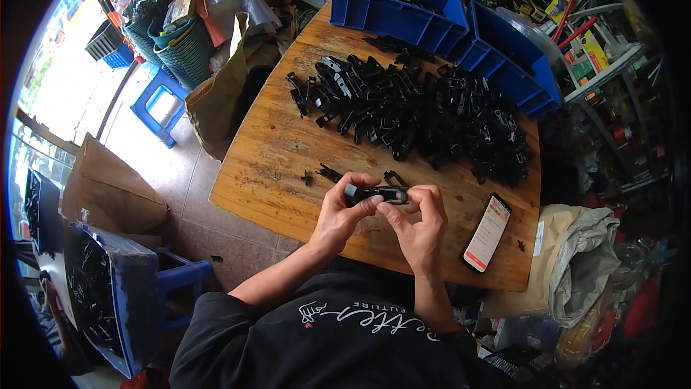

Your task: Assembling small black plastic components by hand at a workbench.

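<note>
Pinching a glossy, oblong black part (pixel 389 193) are the left hand (pixel 337 215) and right hand (pixel 420 229)

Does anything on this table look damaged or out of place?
The brown wooden tabletop looks scuffed, with dark worn patches beside the heap of small black plastic-looking parts. One tiny black piece lies away from it, right of the lit rectangular smartphone.

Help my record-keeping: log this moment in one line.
left hand: holding slim black part | right hand: same part | black pile: on wooden table | smartphone: lit, table's right
</note>
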`<state>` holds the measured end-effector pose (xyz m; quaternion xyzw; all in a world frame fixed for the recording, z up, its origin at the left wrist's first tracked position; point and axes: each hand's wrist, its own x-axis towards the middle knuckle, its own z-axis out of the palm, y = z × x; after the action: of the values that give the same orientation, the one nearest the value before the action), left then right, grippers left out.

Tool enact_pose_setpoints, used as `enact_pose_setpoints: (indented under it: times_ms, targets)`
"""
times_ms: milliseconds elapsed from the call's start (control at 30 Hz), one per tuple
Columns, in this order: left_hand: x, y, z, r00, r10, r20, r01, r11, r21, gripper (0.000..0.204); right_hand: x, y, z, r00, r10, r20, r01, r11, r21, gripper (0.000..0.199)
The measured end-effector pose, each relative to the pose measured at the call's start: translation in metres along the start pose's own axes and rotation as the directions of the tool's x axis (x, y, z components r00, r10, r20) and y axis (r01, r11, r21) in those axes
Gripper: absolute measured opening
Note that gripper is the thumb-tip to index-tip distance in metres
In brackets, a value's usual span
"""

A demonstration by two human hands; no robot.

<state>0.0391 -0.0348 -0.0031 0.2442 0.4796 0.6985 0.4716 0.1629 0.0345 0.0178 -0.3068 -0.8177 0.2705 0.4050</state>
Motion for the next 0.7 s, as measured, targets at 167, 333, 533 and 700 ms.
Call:
enact_pose_setpoints:
  times_ms: [167, 333, 533, 700]
  targets:
    - [0.003, 0.0, -0.008, 1.0, -0.02, -0.011, 0.018, 0.986, -0.165, 0.026, -0.008, 0.016, 0.0, 0.928, 0.324, 0.183, -0.372, 0.806, 0.46, 0.034]
    - [0.001, -0.005, -0.01, 0.985, -0.115, 0.128, 0.161, 0.881, -0.444, 0.02, -0.014, 0.022, 0.011, 0.872, 0.322, 0.369, -0.489, 0.526, 0.695, 0.028]
    - [0.03, 0.013, -0.036, 0.996, -0.088, 0.004, 0.066, 0.717, -0.694, 0.02, 0.0, 0.008, 0.009, 0.944, 0.061, 0.325, -0.174, 0.927, 0.331, 0.044]
    - [0.086, 0.035, -0.088, 0.979, 0.202, 0.036, -0.146, 0.807, -0.573, 0.017, -0.004, 0.02, 0.002, 0.971, 0.125, 0.202, -0.149, 0.983, 0.104, 0.021]
